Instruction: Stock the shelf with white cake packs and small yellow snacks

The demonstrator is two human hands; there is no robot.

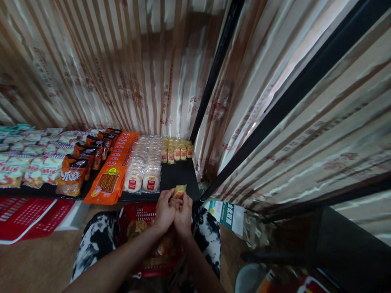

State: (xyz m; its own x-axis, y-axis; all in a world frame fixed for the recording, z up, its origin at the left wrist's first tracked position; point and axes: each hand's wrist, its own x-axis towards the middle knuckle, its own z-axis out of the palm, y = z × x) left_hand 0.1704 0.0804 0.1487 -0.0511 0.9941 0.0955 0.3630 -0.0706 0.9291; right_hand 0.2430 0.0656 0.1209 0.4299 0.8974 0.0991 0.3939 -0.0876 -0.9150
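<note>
Between both hands I hold a small yellow snack packet (180,190), just over the front edge of the black shelf (176,173). My left hand (165,211) grips it from the left, and my right hand (182,213) closes on it from the right. Below my wrists, a red plastic basket (144,210) sits between my knees with yellowish packets (136,228) inside, partly hidden by my forearms. At the shelf's back right stand rows of similar small yellow packets (177,152). Round white rice crackers (142,182) in clear wrappers lie left of them.
Further left are a flat orange snack bag (108,177), orange-and-black bags (71,175) and many white packets (9,168). A red basket (27,219) stands at the lower left. Black metal posts (216,78) and a pleated curtain (137,75) close off the back and right.
</note>
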